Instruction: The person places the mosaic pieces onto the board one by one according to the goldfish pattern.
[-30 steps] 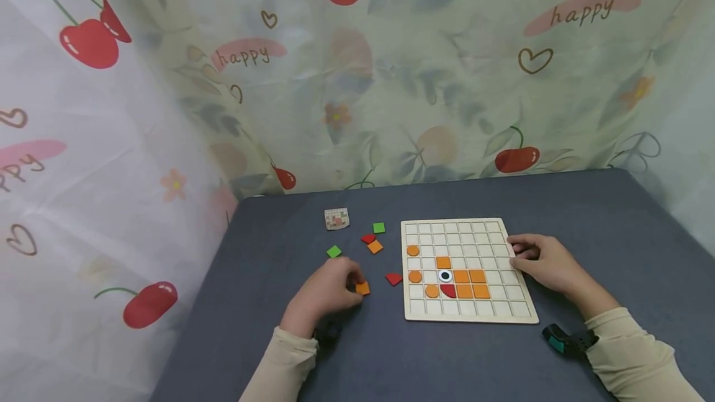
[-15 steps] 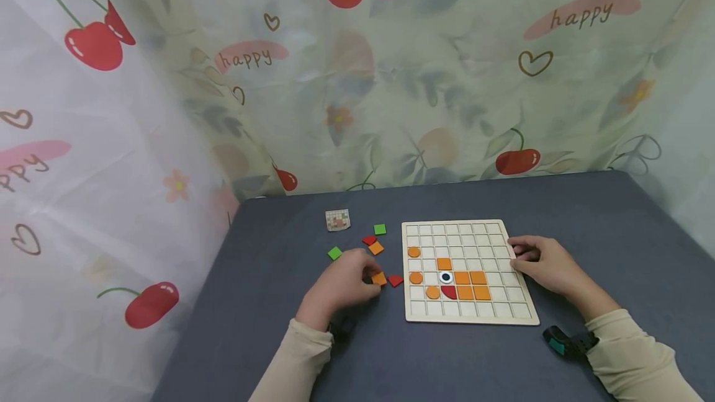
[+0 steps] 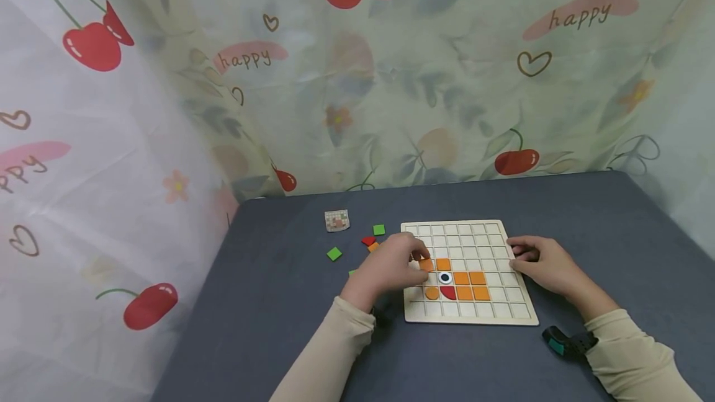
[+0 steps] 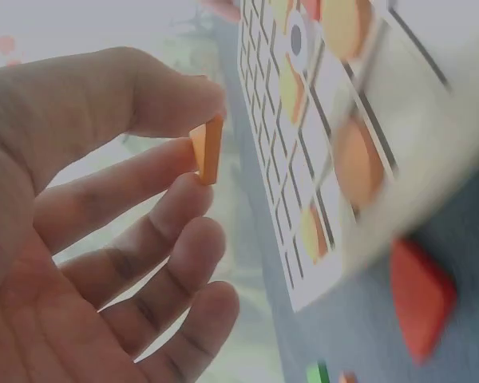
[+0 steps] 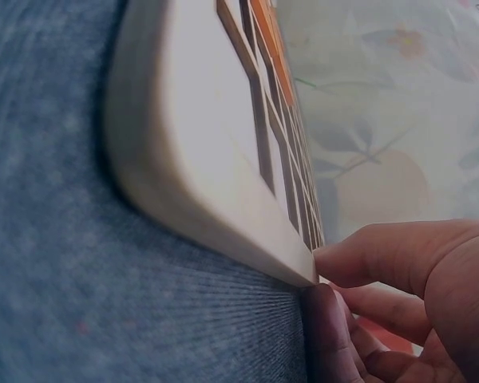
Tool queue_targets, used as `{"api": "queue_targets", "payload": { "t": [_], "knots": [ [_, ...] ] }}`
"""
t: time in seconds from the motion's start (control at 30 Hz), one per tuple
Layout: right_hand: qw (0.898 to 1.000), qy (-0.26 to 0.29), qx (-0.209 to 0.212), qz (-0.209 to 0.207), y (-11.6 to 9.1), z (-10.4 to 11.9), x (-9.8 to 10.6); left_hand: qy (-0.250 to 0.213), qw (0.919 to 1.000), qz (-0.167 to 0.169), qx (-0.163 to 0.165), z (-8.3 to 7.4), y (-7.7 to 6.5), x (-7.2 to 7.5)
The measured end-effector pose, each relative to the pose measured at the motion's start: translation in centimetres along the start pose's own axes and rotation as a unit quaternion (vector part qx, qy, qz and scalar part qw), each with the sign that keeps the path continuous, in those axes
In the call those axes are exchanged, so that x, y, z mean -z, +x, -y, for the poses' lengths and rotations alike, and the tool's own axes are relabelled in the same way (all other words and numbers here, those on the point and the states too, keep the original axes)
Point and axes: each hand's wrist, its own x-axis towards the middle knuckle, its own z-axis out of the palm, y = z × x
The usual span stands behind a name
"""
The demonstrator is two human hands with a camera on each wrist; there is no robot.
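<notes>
My left hand point(image 3: 388, 268) is over the left columns of a pale gridded board point(image 3: 469, 313), pinching an orange square tile point(image 4: 210, 150) between thumb and fingertips. The tile is apart from the board in the left wrist view. On the grid lie an orange square point(image 3: 443, 264), a white eye tile point(image 3: 445, 278), a red quarter-round piece point(image 3: 448, 292), an orange disc point(image 3: 432, 293) and a block of orange squares point(image 3: 470, 285). In the head view my left hand covers other orange discs. My right hand point(image 3: 550, 265) grips the board's right edge, thumb on top.
Left of the board lie green tiles point(image 3: 334, 254), a red piece point(image 3: 368, 241) and an orange one point(image 3: 373, 247). Behind them is a small patterned card point(image 3: 337, 221). Another red piece point(image 4: 421, 299) lies beside the board. A printed curtain point(image 3: 391, 92) backs the dark table.
My left hand has carried the orange square tile from the table at left, rightward and onto the area above the board. The right hand stays on the board's edge.
</notes>
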Motion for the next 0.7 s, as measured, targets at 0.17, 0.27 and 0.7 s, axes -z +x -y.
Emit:
{"api": "queue_targets", "payload": {
  "t": [0.17,0.27,0.7],
  "knots": [
    [1.0,0.003,0.002,0.0,0.1,-0.2,0.0,0.02,0.9995,0.015,-0.019,-1.6,2.1,-0.8],
    [1.0,0.004,0.003,-0.001,0.1,-0.3,0.0,0.029,0.9992,0.019,-0.021,-2.3,3.3,-1.5],
    [1.0,0.008,0.008,-0.001,0.1,-0.2,0.1,0.052,0.9975,0.046,-0.012,-3.5,6.0,-2.9]
  ]
}}
